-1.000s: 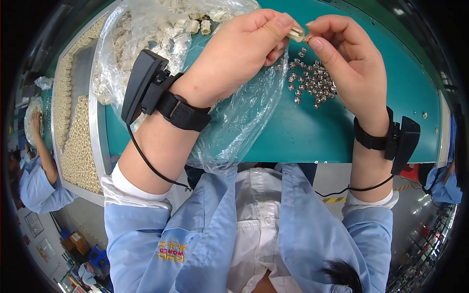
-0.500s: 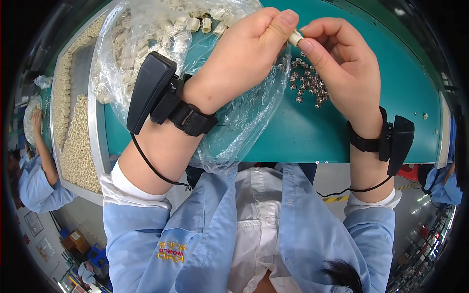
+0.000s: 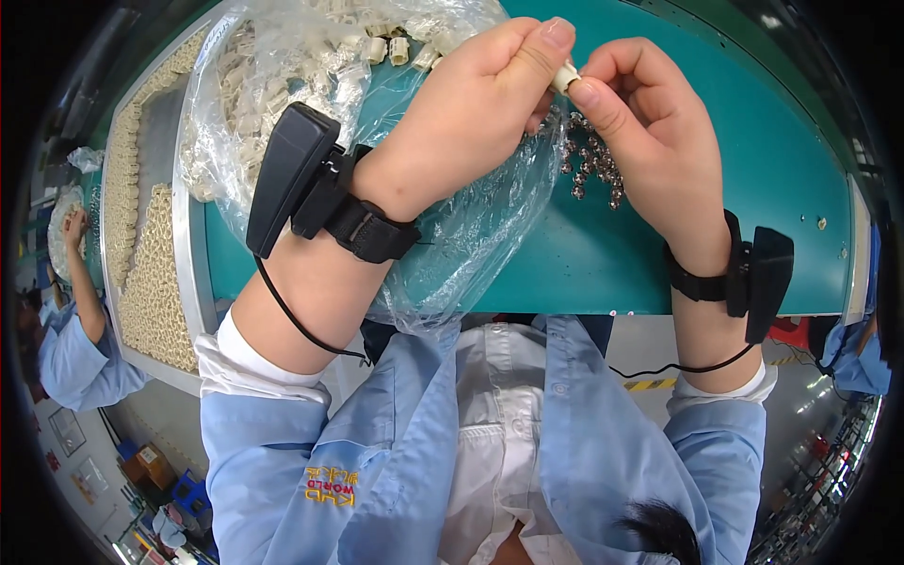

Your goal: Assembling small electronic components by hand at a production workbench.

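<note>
White plastic piece (image 3: 563, 77): one, pinched between left hand (image 3: 471, 113) and right hand (image 3: 650, 132) fingertips, above metal bits pile (image 3: 593, 165).

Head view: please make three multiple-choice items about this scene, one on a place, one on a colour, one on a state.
1. Where does the heap of small metal pieces lie?
A. on the table top under the right hand
B. inside the grey tray at the left
C. on the floor

2. What colour is the table top?
A. red
B. teal green
C. white

3. How is the small white part held?
A. it lies loose on the table
B. the left hand alone grips it in a fist
C. fingertips of both hands pinch it

Answers:
1 A, the shiny pieces sit on the table just below the right hand.
2 B, the bare surface around the clear plastic bag is teal green.
3 C, the left hand and the right hand meet at the part, above the table.
</note>
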Tool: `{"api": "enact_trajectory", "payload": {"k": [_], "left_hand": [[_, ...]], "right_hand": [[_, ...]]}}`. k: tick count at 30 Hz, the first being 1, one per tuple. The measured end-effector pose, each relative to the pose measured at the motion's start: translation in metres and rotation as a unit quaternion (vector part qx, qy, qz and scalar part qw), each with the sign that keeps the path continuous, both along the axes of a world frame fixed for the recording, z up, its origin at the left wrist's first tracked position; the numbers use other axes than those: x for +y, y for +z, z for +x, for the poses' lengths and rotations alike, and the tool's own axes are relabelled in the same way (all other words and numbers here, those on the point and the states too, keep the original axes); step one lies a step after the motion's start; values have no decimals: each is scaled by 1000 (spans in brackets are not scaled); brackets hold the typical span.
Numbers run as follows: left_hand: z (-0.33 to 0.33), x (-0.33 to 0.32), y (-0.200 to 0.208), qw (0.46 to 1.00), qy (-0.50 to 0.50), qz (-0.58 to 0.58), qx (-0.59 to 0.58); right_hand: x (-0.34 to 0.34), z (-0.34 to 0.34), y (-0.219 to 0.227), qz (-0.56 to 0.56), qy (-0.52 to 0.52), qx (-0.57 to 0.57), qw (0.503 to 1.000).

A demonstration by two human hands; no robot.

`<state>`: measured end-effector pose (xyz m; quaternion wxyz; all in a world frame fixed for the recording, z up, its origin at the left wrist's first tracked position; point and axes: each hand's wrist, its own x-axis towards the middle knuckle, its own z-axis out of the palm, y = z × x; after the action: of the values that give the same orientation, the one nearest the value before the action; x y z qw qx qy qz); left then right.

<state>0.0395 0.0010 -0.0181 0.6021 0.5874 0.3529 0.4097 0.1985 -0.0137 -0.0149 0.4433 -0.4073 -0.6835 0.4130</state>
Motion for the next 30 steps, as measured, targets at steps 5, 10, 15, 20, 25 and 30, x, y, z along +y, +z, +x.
{"api": "enact_trajectory", "payload": {"k": [5,10,15,20,25,30], "left_hand": [[2,-3,3,1000,16,19,-4],[3,-3,5,1000,25,8,-4],[-3,4,-3,980,-47,-139,-134],[2,1,2,990,-4,-121,-78],[-3,6,-6,995,12,-62,-75],[-3,5,-5,997,9,-58,-54]], "right_hand": [[1,0,0,-74,28,59,995],[-2,-6,-1,-5,-1,39,999],[2,-4,3,-54,21,57,997],[3,-3,5,-78,34,74,994],[-6,-17,8,139,-121,-133,974],[-3,-16,3,265,-138,-200,933]]}}
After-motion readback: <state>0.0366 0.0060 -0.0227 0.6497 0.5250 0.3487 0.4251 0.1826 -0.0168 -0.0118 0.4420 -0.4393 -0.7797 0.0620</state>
